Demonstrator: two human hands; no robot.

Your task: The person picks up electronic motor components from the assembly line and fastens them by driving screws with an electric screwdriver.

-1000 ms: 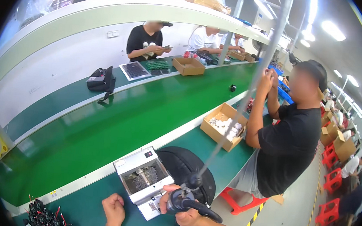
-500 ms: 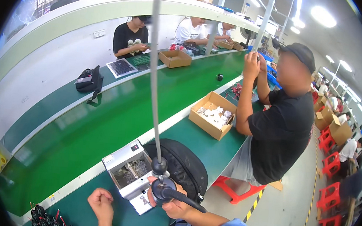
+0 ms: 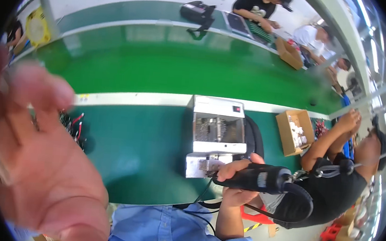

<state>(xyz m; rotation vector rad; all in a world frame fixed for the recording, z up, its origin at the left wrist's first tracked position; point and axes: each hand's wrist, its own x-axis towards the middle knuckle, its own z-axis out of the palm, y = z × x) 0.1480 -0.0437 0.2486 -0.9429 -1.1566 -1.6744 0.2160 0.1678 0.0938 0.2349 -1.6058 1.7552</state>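
Observation:
My right hand (image 3: pixel 238 180) is wrapped round a black electric screwdriver (image 3: pixel 263 178) that lies nearly sideways, its front end toward the front tray of a screw feeder (image 3: pixel 218 147). Whether its bit touches the tray is hidden. Loose screws fill the feeder's open bin. Large and close at the left, my left hand (image 3: pixel 57 178) is raised with the palm showing and fingers partly bent and apart. Nothing shows in it, though its fingertips are blurred. Behind it, partly covered, lie small black parts with red wires (image 3: pixel 77 127) on the green bench.
A black bag (image 3: pixel 253 136) sits against the feeder's right side. Farther right stands a cardboard box (image 3: pixel 294 128) of white pieces, beside a seated co-worker (image 3: pixel 332 190) with raised hands. A green conveyor belt (image 3: pixel 152 63) runs behind the bench; other people work across it.
The view has swung left and down. My left hand has risen from the bench edge to close before the camera. The screwdriver in my right hand now appears side-on beside the feeder's front.

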